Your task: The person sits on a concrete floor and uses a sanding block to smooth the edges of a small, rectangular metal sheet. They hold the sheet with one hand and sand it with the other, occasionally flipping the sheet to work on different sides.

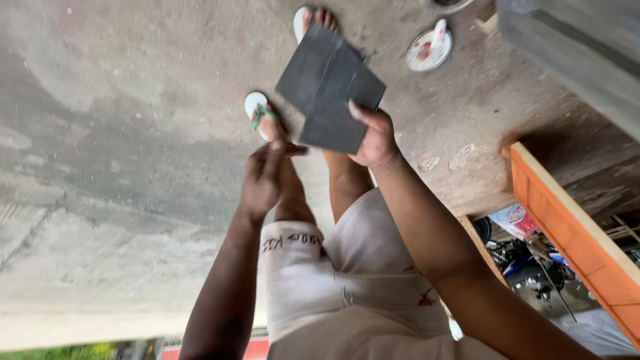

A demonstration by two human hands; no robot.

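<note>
**Dark Sheets Held Up Over the Floor**

From the head camera, the person looked down at their own legs and feet. The right hand [375,137] held two flat dark grey sheets [331,90]. Its fingers were pressed together and curled round the near edge, with the thumb on top, pinching the sheets so they would not drop. The sheets fanned out a little, one over the other, and hung up in the air, far above the concrete floor [120,147]. They hid part of one foot.

The left hand [265,177] was just beside the sheets, near their left corner. Its fingers were close together and bent. I cannot tell if it touched the sheets.

Both feet wore white flip-flops [257,110] with green straps. Farther off on the right lay a round white lid [429,50] on the floor. An orange wooden edge [567,227] stood at the right.
</note>
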